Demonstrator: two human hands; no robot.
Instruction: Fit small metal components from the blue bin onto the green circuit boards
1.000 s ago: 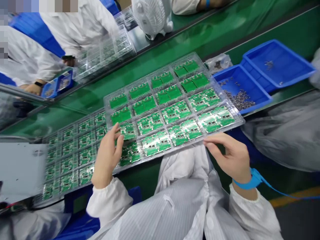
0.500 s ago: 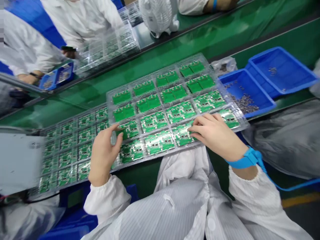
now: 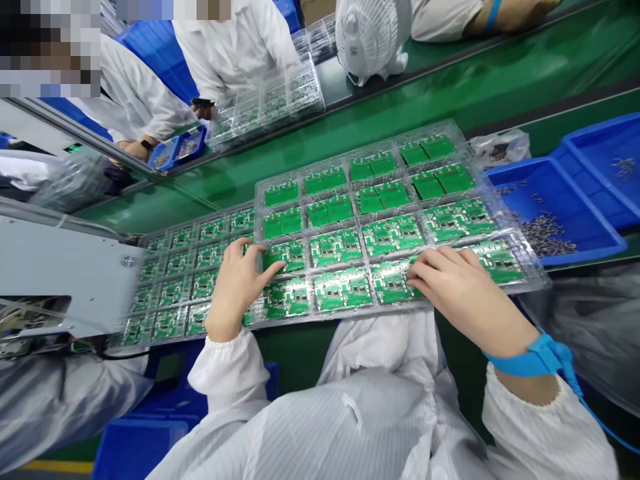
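Note:
A clear plastic tray (image 3: 336,265) lies before me, its cells filled with green circuit boards. Boards in the two near rows, such as one circuit board (image 3: 395,233), show small parts; those in the far rows, such as another green board (image 3: 384,197), show mostly plain green. My left hand (image 3: 240,283) is at the tray's left edge, thumb stretched over a board and fingers apart, holding nothing visible. My right hand (image 3: 450,293), with a blue wrist strap (image 3: 530,357), has its fingertips together at a near-row board. What they pinch, if anything, is hidden.
Blue bins (image 3: 580,207) with small metal parts stand at the right, beside a plastic bag (image 3: 503,148). Another board tray (image 3: 193,257) lies left, near a grey machine housing (image 3: 70,267). Across the green bench (image 3: 450,83) are a white fan (image 3: 373,40) and co-workers in white coats.
The view has swung left, so the bench appears farther right. My left thumb has spread from the fingers and reaches over the board. My right fingertips stay at the near-row board.

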